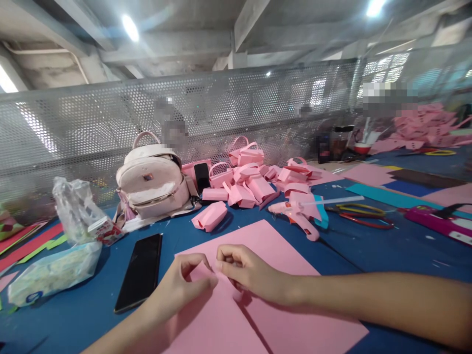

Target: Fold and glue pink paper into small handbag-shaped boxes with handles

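My left hand [191, 282] pinches the raised upper edge of a pink paper sheet [210, 327] between thumb and fingers. Right beside it, my right hand [252, 273] has its fingers curled closed at the same edge, where the paper bends up. Both hands are over a larger pink sheet [306, 314] lying flat underneath. A folded pink paper piece [210, 216] lies just beyond the sheets. To their right is a pink glue gun [298, 211] with a clear glue stick in its back.
Left are a black phone [140, 270], a tissue pack [55, 273] and a plastic bag [77, 206]. A pale backpack [151, 177] and a pile of pink paper baskets [247, 182] stand by the perforated metal screen [236, 98]. Scissors [365, 219] lie right on the blue table [409, 260].
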`<state>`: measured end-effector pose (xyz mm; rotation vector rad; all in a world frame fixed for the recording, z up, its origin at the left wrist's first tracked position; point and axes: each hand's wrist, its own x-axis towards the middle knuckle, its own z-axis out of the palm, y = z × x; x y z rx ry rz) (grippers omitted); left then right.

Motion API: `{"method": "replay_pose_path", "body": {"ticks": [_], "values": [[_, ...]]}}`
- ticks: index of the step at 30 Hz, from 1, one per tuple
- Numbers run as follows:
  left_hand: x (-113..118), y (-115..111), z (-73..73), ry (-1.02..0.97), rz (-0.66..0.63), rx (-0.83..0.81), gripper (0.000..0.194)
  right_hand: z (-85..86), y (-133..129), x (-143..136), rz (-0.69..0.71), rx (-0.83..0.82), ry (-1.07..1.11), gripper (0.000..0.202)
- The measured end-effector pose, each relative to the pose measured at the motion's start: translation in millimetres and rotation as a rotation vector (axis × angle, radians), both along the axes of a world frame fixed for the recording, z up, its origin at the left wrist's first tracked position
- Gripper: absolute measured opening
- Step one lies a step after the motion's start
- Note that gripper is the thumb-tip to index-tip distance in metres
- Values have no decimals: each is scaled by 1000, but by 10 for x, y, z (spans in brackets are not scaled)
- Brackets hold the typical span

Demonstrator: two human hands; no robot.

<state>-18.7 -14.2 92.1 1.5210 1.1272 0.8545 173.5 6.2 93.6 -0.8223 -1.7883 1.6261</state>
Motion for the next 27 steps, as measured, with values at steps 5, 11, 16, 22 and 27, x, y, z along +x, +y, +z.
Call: {"method": "replay_pose_path", "body": {"ticks": [5, 11, 16, 22, 27], "values": [[-12, -12, -35, -44, 9, -13, 23, -5, 0, 9, -7, -13, -16, 15], [-14, 2, 6, -11, 1, 33, 21, 45, 30, 34, -5, 125, -28, 18], [-12, 6, -3, 21, 22, 83, 21, 8, 13, 27, -47, 115, -10, 20], [-22, 8, -66, 20, 33, 81, 26, -22, -8, 33, -77, 116, -16, 19], [-4, 21, -82, 30, 19, 58, 29, -32, 8, 66, -16, 184, -48, 21]]}}
